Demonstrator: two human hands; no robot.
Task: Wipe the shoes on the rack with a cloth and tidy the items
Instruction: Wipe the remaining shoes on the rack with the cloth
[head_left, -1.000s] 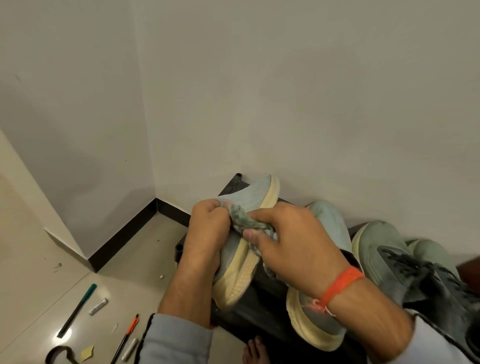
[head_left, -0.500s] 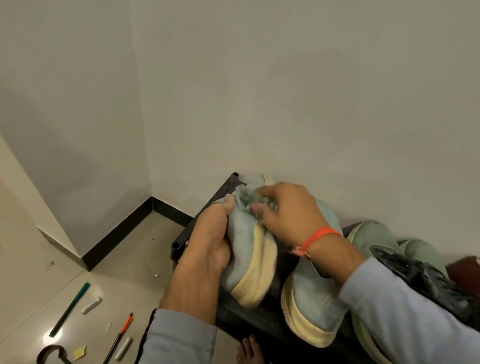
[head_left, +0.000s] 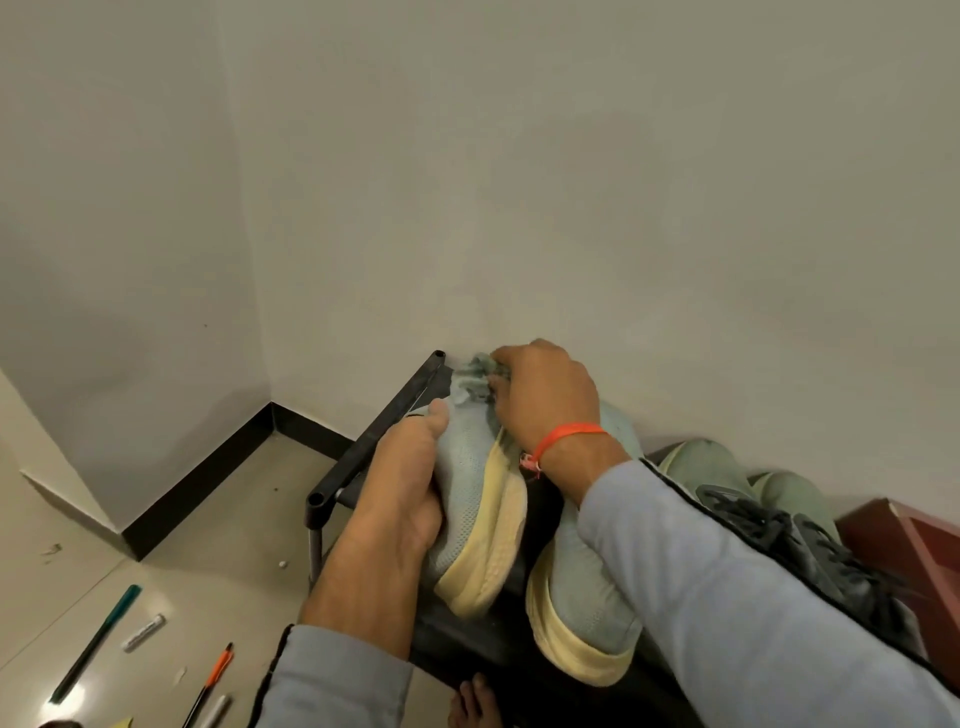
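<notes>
Against the bare wall, the right hand (head_left: 545, 400) has pushed the bunched cloth (head_left: 475, 376) up to the toe of the shoe (head_left: 478, 488), which the left hand (head_left: 400, 488) still clasps; this shoe looks nearly wiped.

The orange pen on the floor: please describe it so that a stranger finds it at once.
Look at the tiled floor left of the black shoe rack. Several pens lie there near the lower edge of the view. The orange pen is the one nearest the grey sleeve, with an orange upper part and a black lower part; the others are green or white.
</notes>
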